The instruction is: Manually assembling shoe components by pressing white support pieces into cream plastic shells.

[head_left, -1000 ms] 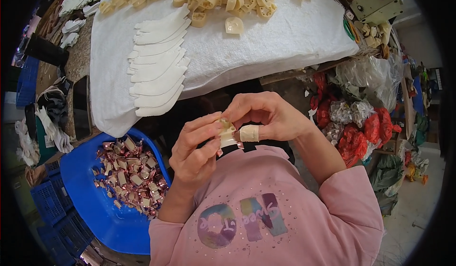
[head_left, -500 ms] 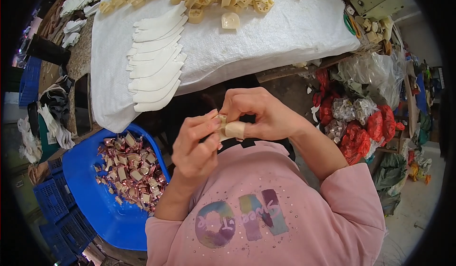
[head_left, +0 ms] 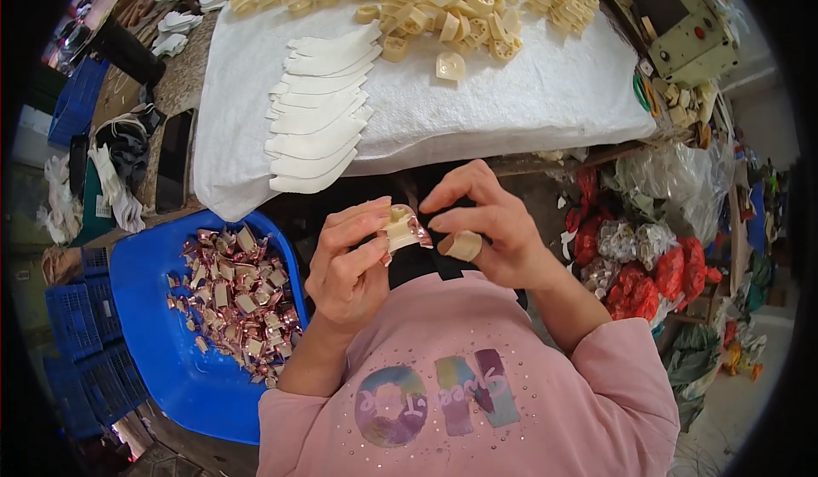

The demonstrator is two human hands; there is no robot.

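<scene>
My left hand (head_left: 349,260) is closed around a small cream moulded block (head_left: 399,228), which looks like a shoe heel. Shiny pink foil-like material shows along the block's right side and lower edge. Just right of it, my right hand (head_left: 498,230) hangs with its fingers apart and holds nothing. A beige band (head_left: 461,245) wraps its thumb. Below and left, a blue tub (head_left: 162,366) holds a heap of pieces (head_left: 243,298) in pink shiny material and beige.
Ahead, a white-covered table (head_left: 477,123) bears overlapping white curved strips (head_left: 319,111) and a pile of cream blocks (head_left: 452,21). A dark phone-like slab (head_left: 175,162) lies at left. Plastic bags (head_left: 635,260) crowd the right, below a pale green machine (head_left: 694,51). Blue crates (head_left: 81,315) stand beyond the tub.
My right hand has drawn away from the block and its fingers have spread. The block's pink side now shows in my left hand. The view has shifted slightly.
</scene>
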